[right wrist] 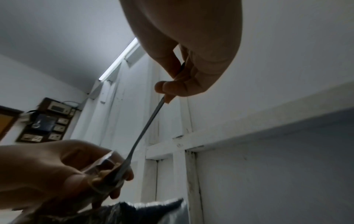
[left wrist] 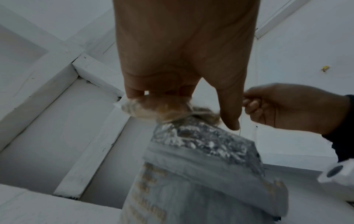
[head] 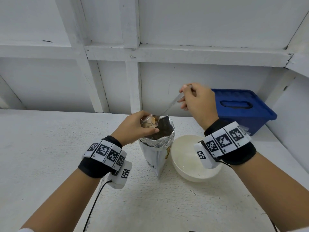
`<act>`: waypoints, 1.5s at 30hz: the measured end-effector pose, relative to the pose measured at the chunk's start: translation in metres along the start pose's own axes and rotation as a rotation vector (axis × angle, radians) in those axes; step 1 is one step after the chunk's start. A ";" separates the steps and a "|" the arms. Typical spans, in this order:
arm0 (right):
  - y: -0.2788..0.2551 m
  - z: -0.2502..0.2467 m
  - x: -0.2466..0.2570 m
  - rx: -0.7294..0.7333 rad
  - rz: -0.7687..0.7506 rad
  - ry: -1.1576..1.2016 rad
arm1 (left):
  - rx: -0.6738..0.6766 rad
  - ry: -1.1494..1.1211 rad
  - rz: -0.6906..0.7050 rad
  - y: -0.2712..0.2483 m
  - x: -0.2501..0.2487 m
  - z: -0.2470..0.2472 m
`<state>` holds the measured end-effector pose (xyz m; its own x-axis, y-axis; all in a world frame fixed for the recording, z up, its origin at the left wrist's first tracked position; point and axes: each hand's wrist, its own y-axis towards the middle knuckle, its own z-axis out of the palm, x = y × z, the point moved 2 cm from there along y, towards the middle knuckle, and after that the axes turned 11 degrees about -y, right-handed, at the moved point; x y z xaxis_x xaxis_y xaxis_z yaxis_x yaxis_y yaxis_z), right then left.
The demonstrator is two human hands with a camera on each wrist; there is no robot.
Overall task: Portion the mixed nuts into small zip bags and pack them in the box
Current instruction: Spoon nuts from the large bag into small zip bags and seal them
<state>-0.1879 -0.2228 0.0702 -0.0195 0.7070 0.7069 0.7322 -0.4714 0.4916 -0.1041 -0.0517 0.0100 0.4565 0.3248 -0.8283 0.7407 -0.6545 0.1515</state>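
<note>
My left hand (head: 142, 127) holds a small clear zip bag (head: 148, 122) with nuts in it, just above the open mouth of the foil nut pouch (head: 158, 144). My right hand (head: 195, 101) pinches the handle of a metal spoon (head: 172, 105), whose bowl dips into the zip bag. In the left wrist view the zip bag (left wrist: 153, 109) bulges under my fingers over the foil pouch (left wrist: 201, 159). In the right wrist view the spoon (right wrist: 145, 127) runs down from my right hand (right wrist: 172, 86) into the zip bag (right wrist: 107, 172). The blue lidded box (head: 242, 108) stands at the back right.
A white bowl (head: 184, 168) sits on the white table (head: 50, 164) just right of the pouch, partly under my right wrist. A white framed wall (head: 133, 52) rises close behind the table. A cable trails from my left wrist camera.
</note>
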 end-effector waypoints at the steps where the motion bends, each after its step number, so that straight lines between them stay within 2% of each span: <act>1: 0.001 0.000 0.009 -0.011 -0.077 -0.008 | -0.030 -0.058 -0.007 -0.002 0.002 0.000; 5: 0.005 -0.004 0.033 -0.132 -0.311 -0.054 | -0.145 -0.163 -0.008 -0.006 0.013 -0.004; 8: 0.006 -0.010 0.031 -0.175 -0.327 -0.047 | -0.187 -0.260 -0.034 -0.011 0.017 -0.008; 11: 0.003 -0.015 0.015 -0.194 -0.279 -0.045 | -0.209 -0.252 -0.032 -0.014 0.021 -0.012; 14: -0.006 -0.007 -0.001 -0.099 -0.280 -0.142 | -0.202 -0.267 -0.051 -0.013 0.022 -0.012; 18: -0.022 0.024 -0.022 0.144 -0.300 -0.246 | -0.150 -0.280 -0.063 -0.012 0.024 -0.008; 23: -0.028 0.053 -0.041 0.294 -0.347 -0.328 | -0.122 -0.297 -0.087 -0.010 0.027 -0.007; 28: -0.030 0.063 -0.044 0.358 -0.324 -0.403 | -0.109 -0.271 -0.083 -0.008 0.032 -0.008; 31: -0.029 0.065 -0.045 0.373 -0.256 -0.392 | -0.108 -0.249 -0.080 -0.007 0.033 -0.008; 36: -0.026 0.063 -0.046 0.357 -0.134 -0.348 | -0.098 -0.245 -0.075 -0.007 0.034 -0.007; 45: -0.021 0.060 -0.047 0.318 -0.011 -0.267 | -0.086 -0.239 -0.074 -0.008 0.035 -0.007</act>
<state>-0.1611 -0.2147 -0.0037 0.1184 0.8426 0.5254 0.9077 -0.3064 0.2868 -0.0903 -0.0303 -0.0158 0.2771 0.1924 -0.9414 0.8117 -0.5712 0.1222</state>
